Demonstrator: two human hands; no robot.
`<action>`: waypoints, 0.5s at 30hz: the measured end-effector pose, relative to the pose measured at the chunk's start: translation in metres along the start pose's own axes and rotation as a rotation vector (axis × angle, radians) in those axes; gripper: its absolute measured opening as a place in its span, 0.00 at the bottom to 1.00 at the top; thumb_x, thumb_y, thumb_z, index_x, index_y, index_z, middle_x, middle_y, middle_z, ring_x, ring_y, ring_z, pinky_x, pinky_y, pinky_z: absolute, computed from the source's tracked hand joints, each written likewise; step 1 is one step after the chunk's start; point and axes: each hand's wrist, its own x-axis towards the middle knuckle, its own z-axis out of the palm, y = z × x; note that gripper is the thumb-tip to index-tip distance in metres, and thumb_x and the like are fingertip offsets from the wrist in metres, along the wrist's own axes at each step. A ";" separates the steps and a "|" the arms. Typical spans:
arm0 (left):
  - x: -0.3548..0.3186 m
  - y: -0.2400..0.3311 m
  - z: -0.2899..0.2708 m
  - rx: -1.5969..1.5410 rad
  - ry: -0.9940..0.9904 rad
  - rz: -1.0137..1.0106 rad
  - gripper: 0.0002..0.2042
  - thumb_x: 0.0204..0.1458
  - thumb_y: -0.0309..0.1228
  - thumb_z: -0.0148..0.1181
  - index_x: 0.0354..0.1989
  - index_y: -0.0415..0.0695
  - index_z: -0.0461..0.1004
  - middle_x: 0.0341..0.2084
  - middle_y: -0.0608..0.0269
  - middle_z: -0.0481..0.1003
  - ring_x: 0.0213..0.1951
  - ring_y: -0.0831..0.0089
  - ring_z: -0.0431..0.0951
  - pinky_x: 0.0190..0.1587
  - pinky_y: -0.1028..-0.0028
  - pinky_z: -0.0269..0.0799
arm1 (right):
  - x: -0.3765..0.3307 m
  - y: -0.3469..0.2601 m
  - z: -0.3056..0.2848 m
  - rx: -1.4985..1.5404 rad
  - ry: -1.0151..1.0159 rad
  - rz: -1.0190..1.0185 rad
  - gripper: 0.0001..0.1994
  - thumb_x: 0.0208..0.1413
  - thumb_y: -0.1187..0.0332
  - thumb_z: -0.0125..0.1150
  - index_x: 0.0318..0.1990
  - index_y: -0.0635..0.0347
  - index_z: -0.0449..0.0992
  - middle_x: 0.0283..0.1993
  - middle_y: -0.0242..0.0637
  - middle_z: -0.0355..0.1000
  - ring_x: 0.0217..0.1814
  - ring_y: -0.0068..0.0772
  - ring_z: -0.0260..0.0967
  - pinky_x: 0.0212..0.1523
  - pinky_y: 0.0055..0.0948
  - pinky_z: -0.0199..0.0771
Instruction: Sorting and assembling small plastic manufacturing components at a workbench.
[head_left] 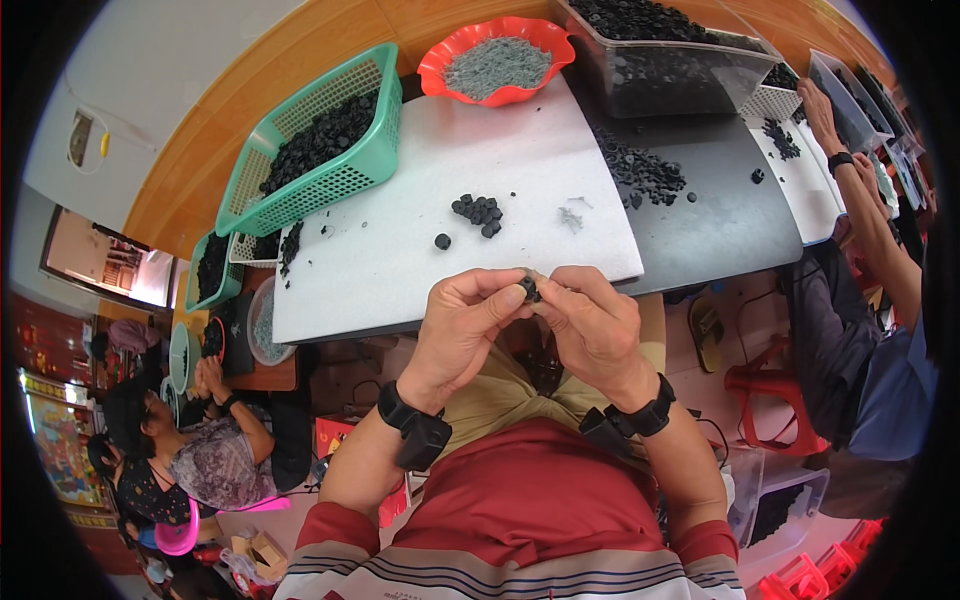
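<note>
My left hand [462, 320] and my right hand [590, 322] meet just in front of the white board's [400, 250] near edge. Together they pinch a small black round part [528, 289] between their fingertips. A little cluster of the same black parts [478, 210] lies on the board beyond my hands, with one loose part [442, 241] to its left. A small grey heap of tiny pieces [570, 217] rests to the right of the cluster. Both wrists wear black bands.
A green basket [300, 180] of black parts stands at the board's left, a red bowl [440, 75] of grey pieces behind it, a clear bin [660, 70] of black parts at the back right. More black parts [640, 172] litter the dark tabletop. Other people work at right [860, 200] and lower left [200, 450].
</note>
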 end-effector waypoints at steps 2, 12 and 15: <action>0.000 -0.001 0.001 0.003 0.001 -0.004 0.08 0.61 0.21 0.62 0.47 0.37 0.80 0.44 0.55 0.81 0.45 0.71 0.83 0.50 0.71 0.83 | 0.000 0.000 -0.002 -0.004 -0.005 0.004 0.21 0.46 0.83 0.71 0.50 0.64 0.76 0.42 0.42 0.75 0.27 0.36 0.77 0.23 0.31 0.77; -0.001 0.002 0.006 0.072 -0.024 0.005 0.11 0.61 0.21 0.62 0.51 0.34 0.79 0.45 0.55 0.81 0.43 0.72 0.82 0.49 0.74 0.82 | 0.003 -0.003 -0.010 0.089 -0.034 0.097 0.15 0.51 0.80 0.70 0.47 0.65 0.77 0.40 0.42 0.75 0.30 0.39 0.77 0.25 0.32 0.78; -0.001 0.003 0.007 0.123 -0.021 0.021 0.10 0.61 0.21 0.62 0.49 0.34 0.79 0.44 0.54 0.81 0.44 0.71 0.82 0.49 0.72 0.82 | 0.005 -0.006 -0.013 0.103 -0.044 0.128 0.14 0.52 0.79 0.70 0.46 0.65 0.78 0.39 0.42 0.75 0.29 0.39 0.77 0.26 0.32 0.77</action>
